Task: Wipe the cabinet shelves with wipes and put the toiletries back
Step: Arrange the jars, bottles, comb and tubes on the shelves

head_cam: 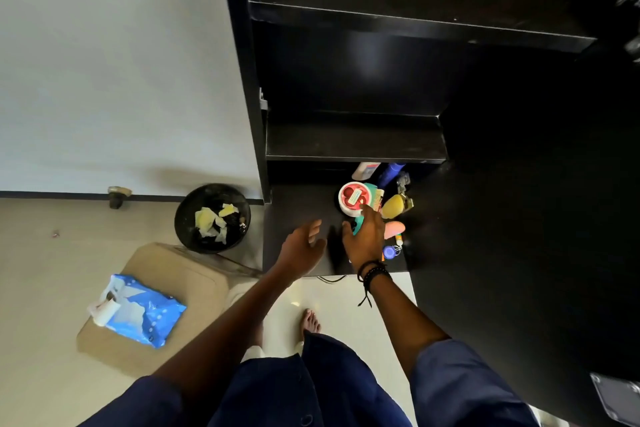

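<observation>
**Right hand grips a teal comb among toiletries; shelves above stand bare**

Right hand (365, 236) curls round the handle of a teal comb (372, 196), whose toothed end lies against a round red-and-white tub (353, 199). The left hand (303, 246) hovers just beside it, fingers spread and relaxed, holding nothing.

Both hands are over the lowest ledge (301, 204) of a dark cabinet, seen from above. The toiletries are bunched at the right of this ledge: the tub, a yellow item (393, 206), a pink item (394, 229), a small blue round container (391, 251), and behind them a white bottle (366, 170) and a blue bottle (389, 173).

The middle shelf (353, 146) and upper shelf (415, 21) hold nothing that can be seen, though the cabinet is very dark.

On the floor to the left, a black bin (183, 218) contains crumpled wipes (211, 222). Nearer the person, an opened blue pack of wipes (145, 315) rests on a beige cushion (194, 281).

Judging by the wipes in the bin and the bare shelves, wiping looks largely done. Putting back seems only just starting: nearly every toiletry is on the ledge and has to be lifted to a shelf.
</observation>
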`<state>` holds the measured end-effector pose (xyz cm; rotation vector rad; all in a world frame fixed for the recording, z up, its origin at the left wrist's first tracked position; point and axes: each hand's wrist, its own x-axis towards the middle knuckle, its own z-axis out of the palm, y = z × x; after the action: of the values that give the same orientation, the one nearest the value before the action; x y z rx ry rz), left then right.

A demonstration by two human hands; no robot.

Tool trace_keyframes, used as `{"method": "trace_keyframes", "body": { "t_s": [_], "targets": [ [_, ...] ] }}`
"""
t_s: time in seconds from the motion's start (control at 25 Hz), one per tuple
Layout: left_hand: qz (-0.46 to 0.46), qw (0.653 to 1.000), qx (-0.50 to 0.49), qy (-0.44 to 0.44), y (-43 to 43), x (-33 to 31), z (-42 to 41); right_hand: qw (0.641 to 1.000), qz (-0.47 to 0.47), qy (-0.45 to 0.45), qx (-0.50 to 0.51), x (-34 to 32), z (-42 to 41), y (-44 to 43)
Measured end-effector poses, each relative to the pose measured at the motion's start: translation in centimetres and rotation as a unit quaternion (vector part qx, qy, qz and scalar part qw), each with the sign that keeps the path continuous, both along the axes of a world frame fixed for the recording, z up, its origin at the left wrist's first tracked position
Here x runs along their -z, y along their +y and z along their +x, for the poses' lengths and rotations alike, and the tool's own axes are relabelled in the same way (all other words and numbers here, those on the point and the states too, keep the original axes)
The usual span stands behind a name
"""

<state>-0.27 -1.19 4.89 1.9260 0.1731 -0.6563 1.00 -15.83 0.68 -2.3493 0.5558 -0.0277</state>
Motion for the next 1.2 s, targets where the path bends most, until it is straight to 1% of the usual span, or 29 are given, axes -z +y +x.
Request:
{"method": "trace_keyframes", "body": {
  "t_s": [0.12, 0.24, 0.36, 0.44, 0.56, 0.68, 0.8, 0.88, 0.92, 0.96, 1.04, 1.12, 1.2],
  "targets": [
    [0.036, 0.999, 0.027, 0.009, -0.9, 0.7, 0.4, 0.999, -0.007, 0.027, -0.023, 1.1, 2.3, -2.1],
    [0.066, 0.997, 0.035, -0.002, -1.1, 1.7, 1.0, 0.992, -0.062, 0.08, -0.07, 2.3, 5.6, -3.3],
    [0.096, 0.994, 0.045, -0.036, -0.6, 3.1, 2.0, 0.973, -0.13, 0.145, -0.126, 3.3, 9.2, -3.9],
    [0.113, 0.991, 0.044, -0.052, -0.1, 3.4, 2.6, 0.958, -0.148, 0.189, -0.157, 3.8, 10.9, -3.8],
    [0.131, 0.988, 0.035, -0.068, 0.6, 3.6, 2.8, 0.947, -0.149, 0.209, -0.194, 4.5, 12.0, -3.2],
    [0.131, 0.988, 0.038, -0.068, 1.1, 3.3, 2.5, 0.956, -0.119, 0.193, -0.188, 4.2, 11.9, -3.1],
    [0.123, 0.989, 0.04, -0.07, 1.3, 2.6, 2.3, 0.975, -0.089, 0.129, -0.156, 2.4, 11.7, -2.8],
    [0.106, 0.991, 0.039, -0.065, 1.2, 1.9, 2.1, 0.988, -0.035, 0.095, -0.119, 0.4, 10.7, -2.0],
    [0.094, 0.993, 0.038, -0.067, 1.2, 1.5, 1.9, 0.99, 0.008, 0.094, -0.102, -0.7, 10.0, -1.5],
    [0.085, 0.993, 0.043, -0.072, 1.1, 0.8, 1.8, 0.989, 0.06, 0.097, -0.097, -1.9, 9.3, -1.2],
    [0.07, 0.99, 0.053, -0.109, 0.9, 0.1, 1.8, 0.973, 0.155, 0.117, -0.125, -3.8, 7.6, -1.0],
    [0.08, 0.984, 0.065, -0.144, 0.7, -0.3, 2.0, 0.951, 0.214, 0.15, -0.167, -5.3, 5.9, -1.0],
    [0.096, 0.978, 0.085, -0.167, 0.7, -0.9, 2.0, 0.93, 0.257, 0.182, -0.187, -6.0, 4.8, -1.3]
  ]
}}
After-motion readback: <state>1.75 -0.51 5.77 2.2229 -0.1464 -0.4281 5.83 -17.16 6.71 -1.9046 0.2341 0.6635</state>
